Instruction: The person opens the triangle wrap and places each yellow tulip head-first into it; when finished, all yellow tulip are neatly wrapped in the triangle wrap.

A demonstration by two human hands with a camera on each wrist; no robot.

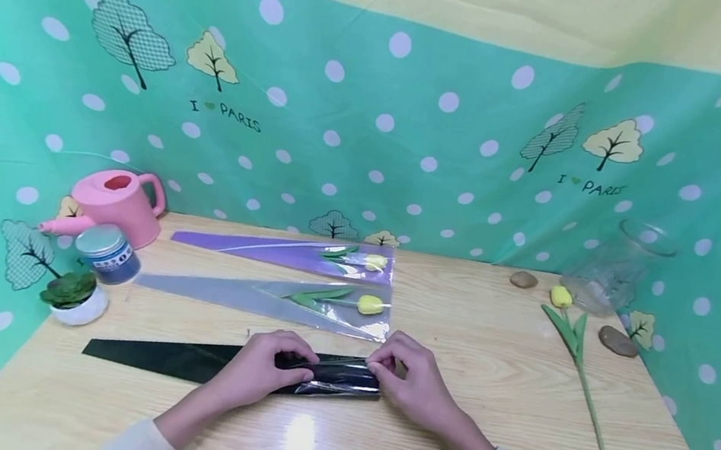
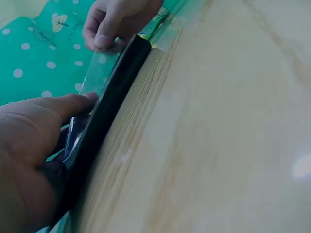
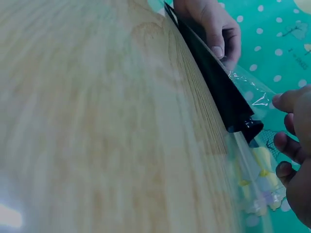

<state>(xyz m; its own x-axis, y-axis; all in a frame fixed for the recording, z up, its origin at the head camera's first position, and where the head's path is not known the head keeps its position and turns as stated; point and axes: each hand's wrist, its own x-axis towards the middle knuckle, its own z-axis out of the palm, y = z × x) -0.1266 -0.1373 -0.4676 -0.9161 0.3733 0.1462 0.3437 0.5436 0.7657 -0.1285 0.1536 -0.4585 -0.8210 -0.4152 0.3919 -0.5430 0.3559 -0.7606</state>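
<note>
Left hand (image 1: 259, 368) grips the long, tapering black plastic sleeve (image 1: 155, 356) on the pale wooden table (image 1: 489, 343); right hand (image 1: 413, 381) pinches its clear film (image 3: 256, 93) at the wide end. Gentle, even tension should prevent creases.

Green dotted cloth (image 1: 407, 135) hangs behind a pale wooden table (image 1: 478, 341).

Head view: bright, fairly even; glare streak on worktop (image 1: 471, 325) at 6 o'clock, glints on black wrap (image 1: 345, 380). Wrist views dimmer, blue-green cast, soft; glare at 4 o'clock in left, 8 in right. Right's worktop grain smeared toward 9.
</note>
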